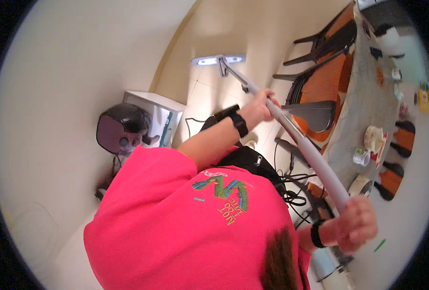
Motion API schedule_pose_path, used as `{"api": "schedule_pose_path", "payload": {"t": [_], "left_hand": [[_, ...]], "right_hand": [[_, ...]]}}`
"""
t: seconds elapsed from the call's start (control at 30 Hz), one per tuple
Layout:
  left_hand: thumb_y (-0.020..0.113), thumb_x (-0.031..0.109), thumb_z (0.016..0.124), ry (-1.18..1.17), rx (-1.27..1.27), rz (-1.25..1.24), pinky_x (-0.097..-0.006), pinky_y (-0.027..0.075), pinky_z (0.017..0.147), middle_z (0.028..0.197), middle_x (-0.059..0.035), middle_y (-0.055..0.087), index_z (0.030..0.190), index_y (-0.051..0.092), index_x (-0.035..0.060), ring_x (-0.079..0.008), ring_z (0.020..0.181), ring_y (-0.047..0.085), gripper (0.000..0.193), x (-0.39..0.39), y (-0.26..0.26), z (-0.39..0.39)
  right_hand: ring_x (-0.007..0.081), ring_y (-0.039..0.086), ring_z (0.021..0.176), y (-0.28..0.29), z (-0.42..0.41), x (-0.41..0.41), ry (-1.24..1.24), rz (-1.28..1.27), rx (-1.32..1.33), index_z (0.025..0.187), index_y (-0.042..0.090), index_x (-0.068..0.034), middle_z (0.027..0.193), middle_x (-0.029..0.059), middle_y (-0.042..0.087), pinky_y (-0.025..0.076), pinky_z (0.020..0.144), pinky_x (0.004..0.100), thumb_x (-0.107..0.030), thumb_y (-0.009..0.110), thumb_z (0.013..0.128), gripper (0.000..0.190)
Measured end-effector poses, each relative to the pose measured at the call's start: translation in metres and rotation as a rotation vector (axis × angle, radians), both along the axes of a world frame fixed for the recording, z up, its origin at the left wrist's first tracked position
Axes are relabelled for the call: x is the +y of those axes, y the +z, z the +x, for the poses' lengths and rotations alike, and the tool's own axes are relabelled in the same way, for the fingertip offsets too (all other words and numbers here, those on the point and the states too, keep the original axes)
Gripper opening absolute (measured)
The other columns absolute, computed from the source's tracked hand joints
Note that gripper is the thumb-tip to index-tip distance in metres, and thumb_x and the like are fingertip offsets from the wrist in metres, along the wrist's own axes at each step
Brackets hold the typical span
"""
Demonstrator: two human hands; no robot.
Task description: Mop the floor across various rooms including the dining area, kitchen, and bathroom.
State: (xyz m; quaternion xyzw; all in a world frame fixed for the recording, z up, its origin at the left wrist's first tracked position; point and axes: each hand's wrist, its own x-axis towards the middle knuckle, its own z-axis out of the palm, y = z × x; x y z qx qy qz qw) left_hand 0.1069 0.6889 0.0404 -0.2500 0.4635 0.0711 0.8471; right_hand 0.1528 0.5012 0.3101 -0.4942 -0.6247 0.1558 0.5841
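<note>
A flat mop with a pale grey pole (321,165) slants from lower right to upper centre. Its wide flat head (232,59) lies on the beige tiled floor near the wall's base. Partway along the pole, my left hand (266,105) is wrapped around it, a black band on the wrist. My right hand (357,224) closes around the pole's upper end at the lower right, slightly blurred, also with a black wristband. Between my arms are my pink shirt (185,232) and a black garment or bag (250,159) with a zip pull.
Chairs with orange seats (323,81) line a long marble-look table (366,98) on the right, which holds a cup (361,156) and other items. Black cables (296,197) hang or lie beside me. At left are a dark rounded appliance (122,128), a white box-like unit (156,99) and the wall.
</note>
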Motion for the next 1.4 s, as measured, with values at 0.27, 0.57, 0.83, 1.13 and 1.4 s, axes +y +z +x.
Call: {"api": "schedule_pose_path", "payload": {"t": [0.27, 0.57, 0.83, 1.13, 1.4], "left_hand": [[0.048, 0.011, 0.067, 0.271, -0.097, -0.199, -0.0252, 0.039, 0.042, 0.042, 0.0041, 0.034, 0.064, 0.032, 0.0094, -0.0086, 0.034, 0.037, 0.017, -0.111, 0.044, -0.018], [0.050, 0.014, 0.067, 0.611, -0.175, 0.000, -0.0313, 0.042, 0.056, 0.046, 0.0002, 0.040, 0.061, 0.037, 0.0073, -0.0131, 0.043, 0.042, 0.016, -0.231, 0.069, 0.000], [0.049, 0.012, 0.066, 1.015, -0.174, -0.001, -0.0332, 0.043, 0.059, 0.051, -0.0037, 0.040, 0.061, 0.036, 0.0053, -0.0170, 0.047, 0.043, 0.015, -0.314, 0.095, -0.044], [0.048, 0.013, 0.068, 1.440, -0.089, -0.060, -0.0347, 0.043, 0.058, 0.054, -0.0072, 0.042, 0.064, 0.036, 0.0032, -0.0183, 0.047, 0.045, 0.016, -0.457, 0.115, -0.197], [0.049, 0.011, 0.067, 1.808, -0.020, -0.050, -0.0327, 0.044, 0.059, 0.056, -0.0042, 0.041, 0.071, 0.035, 0.0069, -0.0157, 0.049, 0.045, 0.016, -0.591, 0.108, -0.324]], "right_hand": [[0.0032, 0.037, 0.034, 0.047, 0.027, -0.048, 0.498, 0.078, 0.067, 0.049, 0.040, -0.020, 0.039, -0.0098, 0.041, 0.031, 0.050, 0.0215, -0.011, 0.049, 0.063, 0.019], [0.0087, 0.042, 0.040, 0.081, 0.083, -0.107, 1.064, 0.092, -0.112, 0.070, 0.044, -0.011, 0.047, -0.0027, 0.040, 0.034, 0.052, 0.0279, -0.013, 0.041, 0.071, 0.003], [0.0092, 0.043, 0.043, 0.110, 0.040, -0.122, 1.421, 0.159, -0.047, 0.064, 0.037, -0.014, 0.049, -0.0028, 0.041, 0.034, 0.056, 0.0295, -0.018, 0.040, 0.074, 0.011], [0.0098, 0.038, 0.042, 0.107, -0.108, -0.193, 1.664, 0.065, 0.154, 0.071, 0.039, -0.010, 0.049, -0.0021, 0.039, 0.031, 0.055, 0.0317, -0.016, 0.033, 0.075, 0.009], [0.0087, 0.035, 0.039, 0.092, -0.257, -0.281, 1.918, 0.005, 0.272, 0.074, 0.040, -0.012, 0.048, -0.0031, 0.037, 0.024, 0.048, 0.0267, -0.013, 0.035, 0.073, 0.006]]}}
